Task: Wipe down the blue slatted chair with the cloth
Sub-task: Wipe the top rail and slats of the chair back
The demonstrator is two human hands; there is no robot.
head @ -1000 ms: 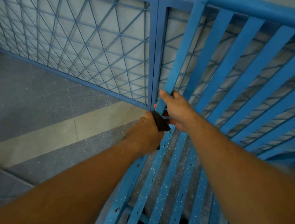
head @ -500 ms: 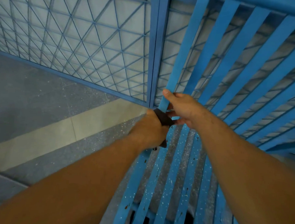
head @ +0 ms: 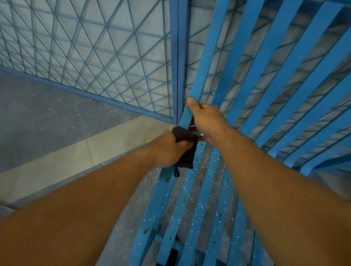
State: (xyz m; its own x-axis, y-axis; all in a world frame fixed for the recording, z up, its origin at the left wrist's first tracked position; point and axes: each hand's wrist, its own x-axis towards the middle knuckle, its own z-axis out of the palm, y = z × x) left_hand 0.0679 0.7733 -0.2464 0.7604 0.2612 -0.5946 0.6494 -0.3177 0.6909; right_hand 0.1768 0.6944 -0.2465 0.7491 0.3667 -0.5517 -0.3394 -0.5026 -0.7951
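A: State of left hand?
B: Fist round dark cloth, pressed on leftmost slat of blue chair, mid-frame.
A: And right hand?
B: Grips same slat, 1 o'clock of cloth.

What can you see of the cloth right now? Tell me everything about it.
The cloth is a small, dark, nearly black piece of soft fabric, bunched up rather than spread flat. The left hand grips it and presses it against the leftmost slat of the blue slatted chair, where seat meets backrest. A small dark loop dangles from its lower edge. The right hand holds the same slat just above it. Motion blur hides its weave.
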